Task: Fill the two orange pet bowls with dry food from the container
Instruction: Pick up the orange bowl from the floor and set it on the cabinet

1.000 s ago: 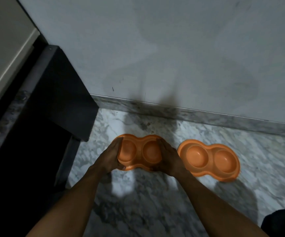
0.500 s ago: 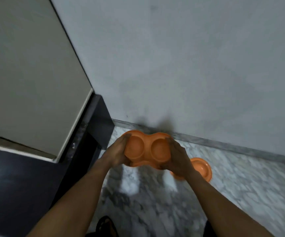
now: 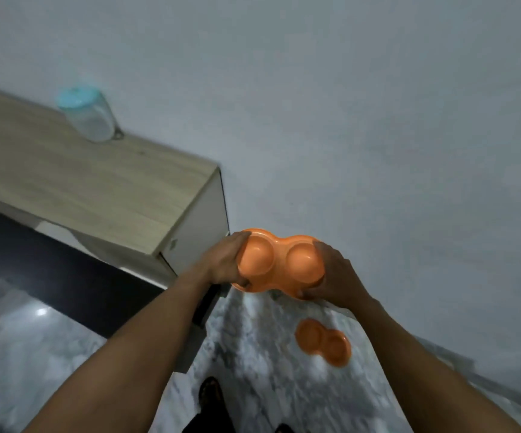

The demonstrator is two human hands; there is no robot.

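- Bowl (image 3: 279, 264): orange twin-cup dish, held in the air at about the height of the cabinet's front corner, cups facing up towards the wearer. Right end sits slightly lower. Both cups show plain orange inside.
- Left hand (image 3: 225, 260): clamped on the bowl's left end, fingers curled over the far rim, thumb at the near edge.
- Right hand (image 3: 337, 273): grips the right end the same way, fingers over the rim.
- Hands are apart, with the whole bowl spanning between them.
- Second bowl (image 3: 323, 342): same orange kind, lying on the marble floor (image 3: 268, 385) below and to the right of the held one, near the foot of the wall (image 3: 378, 120), well apart from both hands.
- Container (image 3: 89, 117): clear, teal lid, standing on the wooden cabinet (image 3: 81, 182) top, far left against the wall, well apart from the bowl. Blurred; cannot tell its contents.
- The cabinet's near corner is just beside the left hand.
- Feet (image 3: 210, 392) show at the bottom edge.
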